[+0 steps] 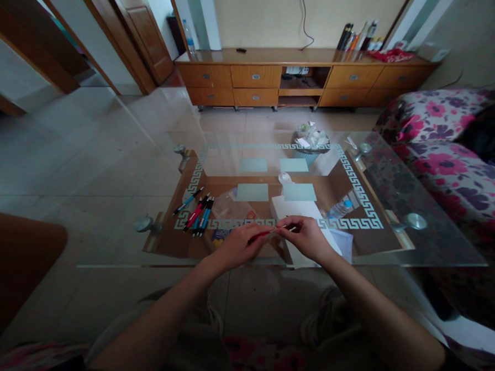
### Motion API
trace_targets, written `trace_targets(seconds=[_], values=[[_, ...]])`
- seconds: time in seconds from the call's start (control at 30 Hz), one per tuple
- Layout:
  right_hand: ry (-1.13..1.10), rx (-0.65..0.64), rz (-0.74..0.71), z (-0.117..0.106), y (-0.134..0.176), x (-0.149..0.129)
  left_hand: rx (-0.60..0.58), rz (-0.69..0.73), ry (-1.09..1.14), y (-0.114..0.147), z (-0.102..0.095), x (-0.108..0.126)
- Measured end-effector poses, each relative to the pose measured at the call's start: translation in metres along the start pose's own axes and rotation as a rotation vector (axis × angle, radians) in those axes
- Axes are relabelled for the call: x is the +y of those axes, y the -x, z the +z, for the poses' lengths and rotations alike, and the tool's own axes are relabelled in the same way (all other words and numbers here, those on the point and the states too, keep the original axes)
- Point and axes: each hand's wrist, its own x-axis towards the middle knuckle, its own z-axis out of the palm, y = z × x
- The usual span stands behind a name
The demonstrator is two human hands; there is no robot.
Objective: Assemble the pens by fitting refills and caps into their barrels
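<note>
My left hand (242, 242) is closed around a red pen barrel (258, 236) above the near edge of the glass table (441, 247). Its tip end points toward my right hand (307, 239), whose thumb and fingers pinch a thin pen part (290, 228), pale and dark. The two hands' fingertips almost meet; whether the two pieces are joined there is too small to tell. On the glass to the left lies a loose pile of pens (199, 214) in red, blue and black. One blue-and-black pen (187, 201) rests slightly apart from it.
Under the glass, a shelf holds a white box (292, 206), a plastic bottle (340, 208) and papers. A full waste basket (310, 155) stands beyond. A flowered sofa (437, 159) is at the right, a wooden cabinet (254, 77) at the back.
</note>
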Motion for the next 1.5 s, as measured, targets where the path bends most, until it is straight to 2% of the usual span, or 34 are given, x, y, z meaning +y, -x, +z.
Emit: trace_targets(seconds=[0.17, 0.4, 0.7, 1.13, 1.23, 1.33, 1.5], values=[[-0.075, -0.044, 0.028, 0.002, 0.0, -0.001, 0.02, 0.017, 0.002, -0.001, -0.001, 0.001], [0.025, -0.019, -0.003, 0.0, 0.0, -0.003, 0.028, 0.03, 0.01, 0.0, -0.001, -0.001], [0.075, -0.076, -0.029, -0.001, 0.001, -0.003, 0.001, 0.005, 0.0, 0.0, -0.002, 0.002], [0.192, -0.052, -0.12, 0.0, 0.002, -0.005, -0.009, -0.003, -0.002, 0.001, -0.001, 0.001], [0.18, -0.053, -0.116, -0.005, -0.001, -0.002, 0.045, -0.044, 0.032, 0.0, -0.002, 0.001], [0.25, 0.013, -0.104, -0.015, -0.007, 0.006, 0.169, -0.149, 0.14, -0.003, -0.002, -0.001], [0.634, 0.062, -0.183, -0.022, -0.013, 0.021, 0.356, -0.36, 0.45, -0.008, -0.002, -0.006]])
